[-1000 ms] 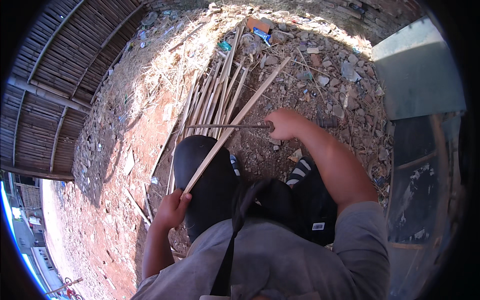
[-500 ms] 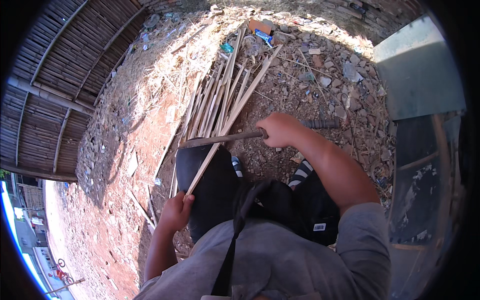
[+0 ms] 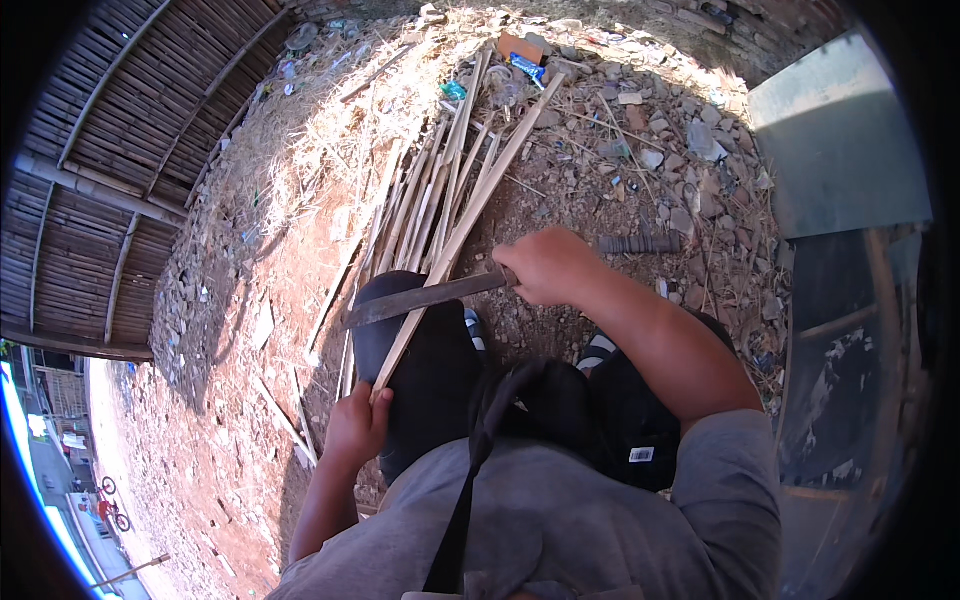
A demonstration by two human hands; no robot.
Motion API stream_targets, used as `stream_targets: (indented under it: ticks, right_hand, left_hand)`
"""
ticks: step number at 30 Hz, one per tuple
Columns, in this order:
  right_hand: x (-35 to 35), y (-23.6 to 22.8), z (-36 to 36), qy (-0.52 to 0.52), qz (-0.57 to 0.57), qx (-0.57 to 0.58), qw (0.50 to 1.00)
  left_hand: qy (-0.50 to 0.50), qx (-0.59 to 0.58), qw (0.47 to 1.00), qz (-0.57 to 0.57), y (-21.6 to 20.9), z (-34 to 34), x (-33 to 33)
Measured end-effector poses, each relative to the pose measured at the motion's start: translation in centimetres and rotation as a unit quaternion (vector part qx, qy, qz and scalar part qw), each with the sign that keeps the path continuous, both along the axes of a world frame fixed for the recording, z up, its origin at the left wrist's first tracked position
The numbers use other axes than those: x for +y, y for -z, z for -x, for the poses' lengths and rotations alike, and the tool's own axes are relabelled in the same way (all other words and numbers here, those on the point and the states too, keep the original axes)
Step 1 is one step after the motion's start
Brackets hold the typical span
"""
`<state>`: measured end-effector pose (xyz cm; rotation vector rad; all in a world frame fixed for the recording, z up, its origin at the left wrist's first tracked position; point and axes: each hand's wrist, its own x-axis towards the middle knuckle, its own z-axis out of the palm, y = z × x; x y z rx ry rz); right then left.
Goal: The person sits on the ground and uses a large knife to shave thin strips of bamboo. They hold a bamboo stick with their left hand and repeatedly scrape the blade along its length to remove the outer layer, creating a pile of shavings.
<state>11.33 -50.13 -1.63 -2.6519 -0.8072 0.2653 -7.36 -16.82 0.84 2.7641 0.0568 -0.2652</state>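
Observation:
My left hand (image 3: 357,425) is closed around the near end of a long pale strip of split wood or bamboo (image 3: 497,180). The strip slants away over my dark-clad left knee (image 3: 435,365) to the far right. In my right hand (image 3: 550,265) is the handle of a machete (image 3: 385,306). Its long, dark blade points left across the strip above the knee, its broad face showing. Whether the edge bites into the strip, I cannot tell. Beyond the knee lies a pile of similar strips (image 3: 415,210).
A dark ridged object (image 3: 640,244) lies on the rubble right of my right hand. Stones and litter cover the far ground. A slatted bamboo wall (image 3: 130,130) stands at the left, grey-green panels (image 3: 845,140) at the right. Short sticks (image 3: 285,415) lie left of my left hand.
My right hand has moved slightly left and the machete blade has come a little nearer, turning its broad face into view. My left hand stays on the strip.

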Motion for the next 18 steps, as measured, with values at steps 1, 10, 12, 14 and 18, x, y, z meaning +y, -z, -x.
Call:
stream_targets:
  ticks: [1, 10, 12, 14, 18]
  right_hand:
    - [-0.6, 0.7, -0.8, 0.021, -0.013, 0.007, 1.000]
    - [-0.5, 0.4, -0.5, 0.011, -0.008, 0.006, 1.000]
    - [-0.4, 0.4, 0.0, 0.012, -0.004, -0.006, 1.000]
    - [-2.2, 2.1, -1.6, 0.061, -0.036, 0.037, 0.997]
    - [-2.2, 1.2, -1.7, 0.062, -0.063, 0.041, 0.995]
  left_hand:
    - [0.003, -0.011, 1.000, 0.012, 0.5, -0.1, 0.1]
    - [-0.006, -0.005, 1.000, -0.008, -0.2, -0.2, -0.2]
    - [0.001, -0.006, 1.000, -0.001, 0.0, 0.0, -0.1]
    - [0.005, -0.024, 0.999, 0.020, 0.6, -0.4, 0.2]
    - [-0.011, 0.005, 1.000, 0.003, -0.2, -0.4, 0.1]
